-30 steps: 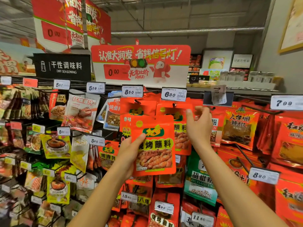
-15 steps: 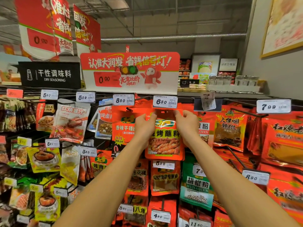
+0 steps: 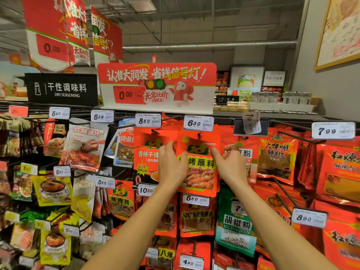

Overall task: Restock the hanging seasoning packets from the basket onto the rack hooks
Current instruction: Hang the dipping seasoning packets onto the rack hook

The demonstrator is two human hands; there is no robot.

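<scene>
Both hands (image 3: 171, 164) slid down the now-hung red packet (image 3: 198, 166)
</scene>
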